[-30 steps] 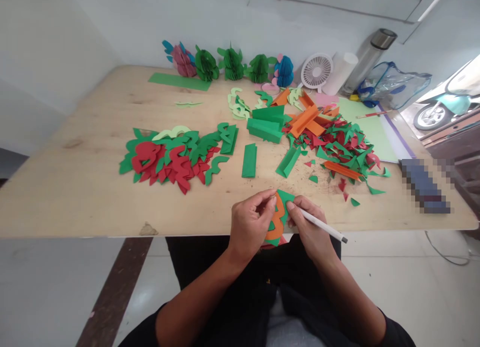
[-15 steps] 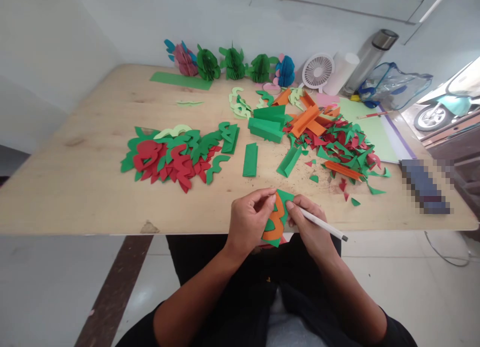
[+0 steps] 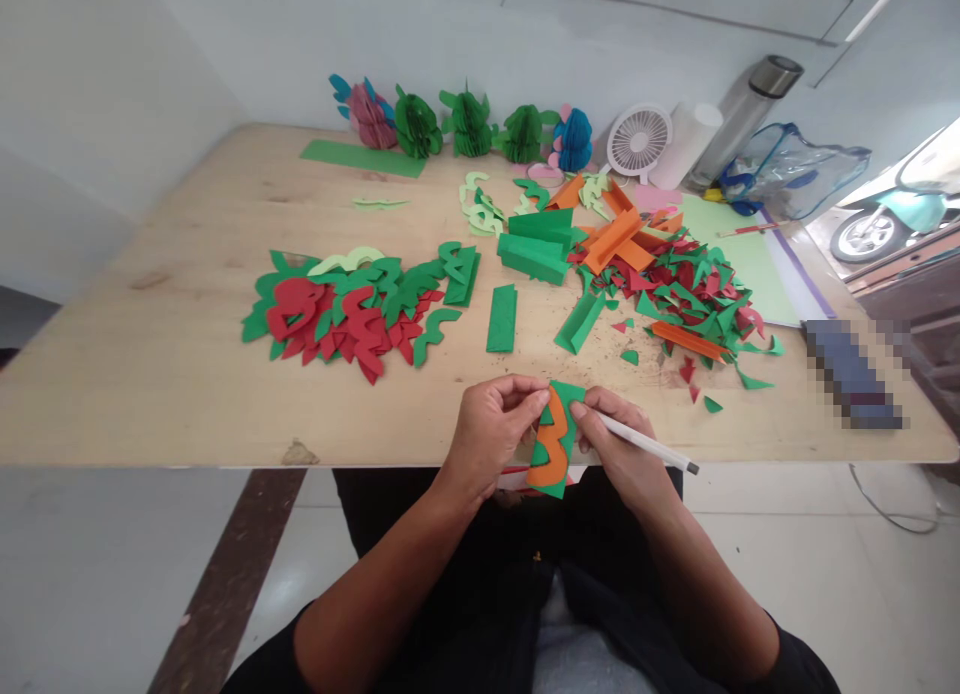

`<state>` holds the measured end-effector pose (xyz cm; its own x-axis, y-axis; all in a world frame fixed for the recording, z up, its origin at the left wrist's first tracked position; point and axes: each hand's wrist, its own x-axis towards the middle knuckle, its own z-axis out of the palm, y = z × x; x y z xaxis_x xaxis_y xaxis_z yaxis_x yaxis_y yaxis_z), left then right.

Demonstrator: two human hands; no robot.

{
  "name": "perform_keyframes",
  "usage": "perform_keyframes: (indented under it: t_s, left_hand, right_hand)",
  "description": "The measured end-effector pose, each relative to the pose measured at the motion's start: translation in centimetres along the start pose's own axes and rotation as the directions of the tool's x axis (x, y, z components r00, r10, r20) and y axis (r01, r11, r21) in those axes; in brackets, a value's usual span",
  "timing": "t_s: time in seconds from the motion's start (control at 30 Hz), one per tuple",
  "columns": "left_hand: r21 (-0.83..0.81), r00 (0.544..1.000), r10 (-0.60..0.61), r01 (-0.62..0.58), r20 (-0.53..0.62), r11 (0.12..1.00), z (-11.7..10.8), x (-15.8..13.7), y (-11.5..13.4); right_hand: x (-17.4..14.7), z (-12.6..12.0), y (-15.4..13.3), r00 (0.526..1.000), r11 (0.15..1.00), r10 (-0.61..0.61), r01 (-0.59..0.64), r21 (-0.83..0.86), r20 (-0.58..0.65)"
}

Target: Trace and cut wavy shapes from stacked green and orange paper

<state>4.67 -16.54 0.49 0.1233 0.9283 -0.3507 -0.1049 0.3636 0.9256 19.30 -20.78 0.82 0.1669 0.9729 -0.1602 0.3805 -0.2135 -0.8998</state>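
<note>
My left hand [image 3: 491, 429] pinches a folded green paper strip [image 3: 568, 399] with an orange wavy template [image 3: 553, 444] laid on it, at the near edge of the wooden table [image 3: 165, 364]. My right hand [image 3: 619, 446] holds a white pencil [image 3: 651, 446], its tip against the orange template's right side. Both hands sit close together just over the table edge, above my lap.
A pile of red and green cut shapes [image 3: 341, 314] lies left of centre. Folded green strips [image 3: 534, 254], orange strips [image 3: 611, 239] and scraps [image 3: 690, 304] lie to the right. Honeycomb paper ornaments [image 3: 465, 129], a small fan [image 3: 637, 139], a flask [image 3: 746, 114] and a bag [image 3: 787, 169] stand at the back.
The green strip with the orange template has turned slightly, standing more upright between my hands. My hands stay at the same spot at the table edge.
</note>
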Motion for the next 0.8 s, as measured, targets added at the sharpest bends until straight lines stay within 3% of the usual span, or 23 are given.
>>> perform_keyframes:
  t_s: [0.8]
  left_hand:
    - [-0.022,0.999,0.03,-0.031,-0.017,0.999,0.3,-0.6,-0.2]
  right_hand:
    - [-0.5,1.0,0.5,0.995,0.99,0.076,-0.067,0.12,-0.07]
